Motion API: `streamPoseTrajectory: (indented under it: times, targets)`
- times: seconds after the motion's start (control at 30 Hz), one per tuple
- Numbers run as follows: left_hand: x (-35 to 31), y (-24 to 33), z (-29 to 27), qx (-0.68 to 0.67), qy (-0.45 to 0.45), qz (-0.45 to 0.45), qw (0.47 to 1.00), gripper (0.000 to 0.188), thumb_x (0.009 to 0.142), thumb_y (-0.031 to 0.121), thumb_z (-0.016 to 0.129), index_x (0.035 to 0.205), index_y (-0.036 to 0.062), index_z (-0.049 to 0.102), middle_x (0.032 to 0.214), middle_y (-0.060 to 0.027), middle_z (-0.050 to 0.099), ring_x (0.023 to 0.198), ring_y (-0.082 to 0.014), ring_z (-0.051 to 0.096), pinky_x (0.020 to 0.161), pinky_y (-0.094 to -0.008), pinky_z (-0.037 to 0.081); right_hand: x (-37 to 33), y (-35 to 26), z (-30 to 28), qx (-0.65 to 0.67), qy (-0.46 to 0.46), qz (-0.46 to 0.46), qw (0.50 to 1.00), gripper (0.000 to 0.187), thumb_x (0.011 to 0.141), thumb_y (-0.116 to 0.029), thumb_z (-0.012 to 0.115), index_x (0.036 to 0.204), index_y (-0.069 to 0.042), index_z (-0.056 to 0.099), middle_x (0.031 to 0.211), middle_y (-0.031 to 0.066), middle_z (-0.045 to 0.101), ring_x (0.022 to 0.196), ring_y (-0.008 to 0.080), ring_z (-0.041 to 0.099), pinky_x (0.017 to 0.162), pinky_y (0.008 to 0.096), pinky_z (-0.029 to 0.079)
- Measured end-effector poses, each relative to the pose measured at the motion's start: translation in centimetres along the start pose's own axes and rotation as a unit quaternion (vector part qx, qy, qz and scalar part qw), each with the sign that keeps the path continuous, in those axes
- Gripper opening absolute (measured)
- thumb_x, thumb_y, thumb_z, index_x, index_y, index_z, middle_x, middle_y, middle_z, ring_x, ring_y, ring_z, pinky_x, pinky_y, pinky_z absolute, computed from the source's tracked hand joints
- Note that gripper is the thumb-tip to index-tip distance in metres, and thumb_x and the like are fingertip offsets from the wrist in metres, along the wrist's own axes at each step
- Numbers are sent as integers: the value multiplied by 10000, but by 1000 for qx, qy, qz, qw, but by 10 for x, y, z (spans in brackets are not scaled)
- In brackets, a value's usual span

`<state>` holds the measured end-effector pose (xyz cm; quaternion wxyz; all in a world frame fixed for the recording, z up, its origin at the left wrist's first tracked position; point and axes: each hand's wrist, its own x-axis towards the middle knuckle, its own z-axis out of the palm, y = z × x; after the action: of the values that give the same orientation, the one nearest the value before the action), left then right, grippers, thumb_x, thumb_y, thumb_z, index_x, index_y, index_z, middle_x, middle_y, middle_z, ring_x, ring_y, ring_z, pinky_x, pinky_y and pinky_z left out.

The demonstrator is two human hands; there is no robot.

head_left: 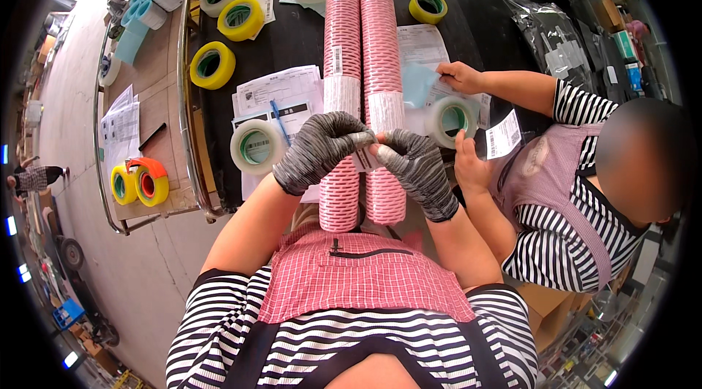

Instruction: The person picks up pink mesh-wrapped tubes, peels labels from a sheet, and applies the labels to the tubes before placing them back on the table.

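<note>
Two long pink rolls stand side by side across the table's near edge: the left roll (342, 31) and the right roll (379, 31), both with a woven-looking pattern and a white band. Above them, my left hand (322, 149), in a grey knit glove, pinches a small white label (365, 161) at its upper left. My right hand (423, 170), gloved the same way, grips that label from the right with thumb and finger. The gloves partly cover the label. A barcode sticker (337, 60) is on the left roll.
A clear tape roll (257, 146) and a blue pen (279, 120) lie on papers at left. Yellow tape rolls (212, 65) sit farther left, beside a metal-railed cart (164, 191). At right, a co-worker's hand (474, 162) is beside another clear tape roll (451, 121).
</note>
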<state>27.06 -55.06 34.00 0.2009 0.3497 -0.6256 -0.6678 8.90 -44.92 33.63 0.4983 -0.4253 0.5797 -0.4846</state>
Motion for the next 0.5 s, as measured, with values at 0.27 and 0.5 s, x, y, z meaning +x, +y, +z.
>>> streamPoseTrajectory:
  times: [0.27, 0.5]
  targets:
    - [9, -16, 19, 76, 84, 18, 993, 232, 840, 189, 797, 772, 23, 650, 692, -1, 609, 690, -71, 548, 626, -258, 475, 5, 33, -13, 41, 25, -2, 999, 185, 885, -97, 723, 1021, 26, 707, 883, 72, 733, 797, 87, 649, 740, 247, 530]
    - [36, -35, 22, -57, 170, -33, 983, 239, 866, 188, 772, 743, 44, 626, 682, 8, 598, 653, -71, 527, 594, -256, 459, 28, 36, -37, 3, 83, 15, 996, 186, 861, -110, 756, 990, 11, 700, 833, 42, 699, 761, 97, 627, 718, 249, 525]
